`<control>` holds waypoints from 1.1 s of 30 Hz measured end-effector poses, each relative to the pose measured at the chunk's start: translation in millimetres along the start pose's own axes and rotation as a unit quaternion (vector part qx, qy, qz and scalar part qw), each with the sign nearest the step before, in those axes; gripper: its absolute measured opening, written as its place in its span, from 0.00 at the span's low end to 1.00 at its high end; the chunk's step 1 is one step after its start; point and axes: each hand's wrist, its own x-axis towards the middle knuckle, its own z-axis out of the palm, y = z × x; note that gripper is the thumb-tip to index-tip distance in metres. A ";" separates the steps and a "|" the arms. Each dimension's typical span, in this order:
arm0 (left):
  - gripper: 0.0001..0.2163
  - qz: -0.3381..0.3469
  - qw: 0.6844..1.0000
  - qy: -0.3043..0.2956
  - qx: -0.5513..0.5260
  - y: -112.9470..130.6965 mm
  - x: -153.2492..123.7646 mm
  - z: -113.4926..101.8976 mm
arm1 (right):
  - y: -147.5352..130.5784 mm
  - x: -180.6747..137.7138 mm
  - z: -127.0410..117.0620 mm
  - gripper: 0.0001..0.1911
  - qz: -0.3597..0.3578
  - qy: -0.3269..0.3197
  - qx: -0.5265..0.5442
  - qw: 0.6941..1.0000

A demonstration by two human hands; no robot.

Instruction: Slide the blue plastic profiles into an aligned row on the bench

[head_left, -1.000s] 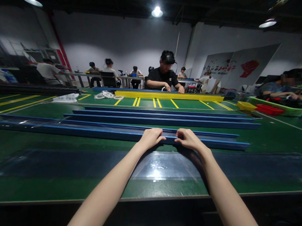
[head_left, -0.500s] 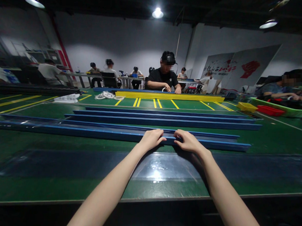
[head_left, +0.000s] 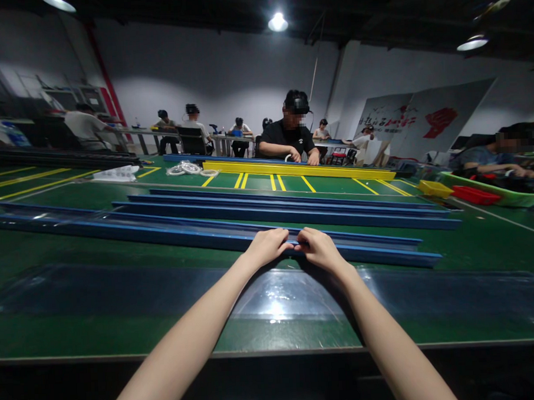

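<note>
A long blue channel (head_left: 197,233) with raised side walls lies across the green table in front of me. My left hand (head_left: 269,245) is closed over its near wall, thumb on the near face and fingers over the top. Just to the right, my right hand (head_left: 317,245) grips the same wall in a pinch, its thumb close to the left thumb. Inside the channel a clear strip shows at the left. A transparent flat sheet (head_left: 165,290) lies on the table under my forearms, reflecting the lamp.
Behind lie more blue channels (head_left: 285,211) side by side. A yellow channel (head_left: 301,170) stands farther back, before a person in black (head_left: 291,137). Coils of white tape (head_left: 186,168) rest left of it. Yellow (head_left: 434,188), red (head_left: 474,195) and green trays (head_left: 523,199) are at right.
My right hand has slid left along the channel's near wall, closer to my left hand, and its fingers have drawn in. My left hand has stayed in place.
</note>
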 end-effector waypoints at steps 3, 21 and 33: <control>0.09 -0.004 1.000 -0.006 0.004 -0.3 0.0 0.3 | -1.4 -0.3 -2.1 0.07 0.006 -0.005 0.001 1.000; 0.10 0.004 1.000 -0.003 0.025 -1.5 -0.7 3.4 | 17.8 -8.4 -17.7 0.17 0.037 0.007 -0.027 0.999; 0.10 0.025 0.998 -0.003 0.056 -2.8 -1.6 5.7 | 7.5 -5.2 -11.8 0.12 0.008 0.004 -0.014 1.000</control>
